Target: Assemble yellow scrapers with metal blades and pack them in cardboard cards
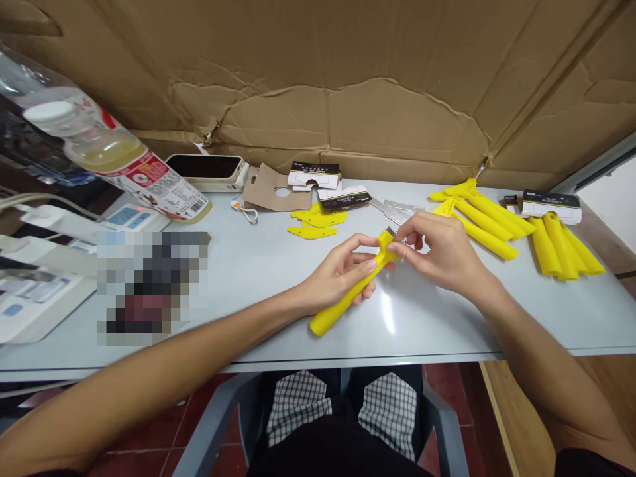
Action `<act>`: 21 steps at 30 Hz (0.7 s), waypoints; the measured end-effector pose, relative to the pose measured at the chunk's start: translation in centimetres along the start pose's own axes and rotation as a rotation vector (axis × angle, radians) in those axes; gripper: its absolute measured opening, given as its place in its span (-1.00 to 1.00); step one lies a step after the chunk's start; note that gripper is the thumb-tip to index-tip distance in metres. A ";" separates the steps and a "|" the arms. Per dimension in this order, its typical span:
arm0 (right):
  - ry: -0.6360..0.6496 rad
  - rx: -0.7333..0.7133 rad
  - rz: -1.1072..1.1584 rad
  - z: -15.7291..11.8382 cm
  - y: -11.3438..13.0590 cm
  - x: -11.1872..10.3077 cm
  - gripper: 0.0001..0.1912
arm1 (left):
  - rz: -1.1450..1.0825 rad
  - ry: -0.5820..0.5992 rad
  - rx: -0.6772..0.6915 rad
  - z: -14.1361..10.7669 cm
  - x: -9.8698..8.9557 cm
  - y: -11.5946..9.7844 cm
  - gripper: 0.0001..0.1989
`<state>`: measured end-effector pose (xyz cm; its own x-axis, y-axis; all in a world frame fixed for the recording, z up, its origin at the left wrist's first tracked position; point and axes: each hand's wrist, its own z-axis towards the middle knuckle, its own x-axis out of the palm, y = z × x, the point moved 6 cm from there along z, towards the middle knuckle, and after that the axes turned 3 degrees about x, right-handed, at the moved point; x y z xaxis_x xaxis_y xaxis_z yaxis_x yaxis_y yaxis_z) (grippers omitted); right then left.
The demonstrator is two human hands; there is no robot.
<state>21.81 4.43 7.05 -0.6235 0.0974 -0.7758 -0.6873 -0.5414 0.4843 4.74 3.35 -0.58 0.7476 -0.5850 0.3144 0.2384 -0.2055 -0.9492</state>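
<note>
My left hand (342, 271) is wrapped round a yellow handle (338, 308), whose rounded end points down and to the left over the table. At the handle's upper end, my right hand (437, 252) pinches a small metal piece (391, 232) against the yellow head. Fingers partly cover that joint. Behind the hands lie flat yellow pieces (312, 232) and thin metal blades (392, 211). To the right are yellow parts with triangular heads (484, 218) and several plain yellow handles (551, 248).
Black and white packaging (342, 197), brown cardboard (271, 189), a phone (206, 167) and a short cable (244, 212) lie at the back. Bottles (144, 175) and power strips (44, 298) stand left, beside a blurred-out object (154, 285). A cardboard wall (318, 119) borders the table (238, 265).
</note>
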 end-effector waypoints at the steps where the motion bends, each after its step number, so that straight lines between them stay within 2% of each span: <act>1: -0.013 0.011 0.021 0.0 0.0 -0.1 -0.82 | -0.013 0.015 0.001 0.0 0.0 0.0 -0.67; 3: -0.008 0.067 0.101 0.1 -0.2 0.1 -0.80 | -0.050 0.041 -0.010 0.1 0.0 0.0 -0.67; 8: 0.060 0.354 0.499 0.0 -2.0 1.6 -0.63 | -0.216 0.052 -0.123 0.2 0.0 0.8 -0.65; 11: 0.045 0.415 0.559 0.2 -2.7 2.4 -0.53 | -0.306 0.010 -0.160 0.1 0.2 1.1 -0.65; 14: 0.028 0.430 0.543 0.5 -3.1 2.6 -0.48 | -0.394 -0.034 -0.154 0.1 0.4 1.0 -0.66; 17: -0.032 0.414 0.463 0.7 -3.4 1.3 -0.48 | -0.471 -0.085 -0.147 0.2 0.3 0.9 -0.69; 20: -0.069 0.337 0.150 0.8 -3.9 -1.7 -0.58 | -0.510 -0.142 -0.157 0.5 -0.2 1.0 -0.73; 21: -0.028 0.296 -0.006 0.9 -4.2 -2.6 -0.65 | -0.518 -0.157 -0.160 0.6 -0.4 1.0 -0.73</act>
<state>26.03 7.18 7.38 -0.6260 0.1254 -0.7697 -0.7675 -0.2742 0.5795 5.04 3.84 -1.67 0.6442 -0.2543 0.7213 0.5113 -0.5582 -0.6535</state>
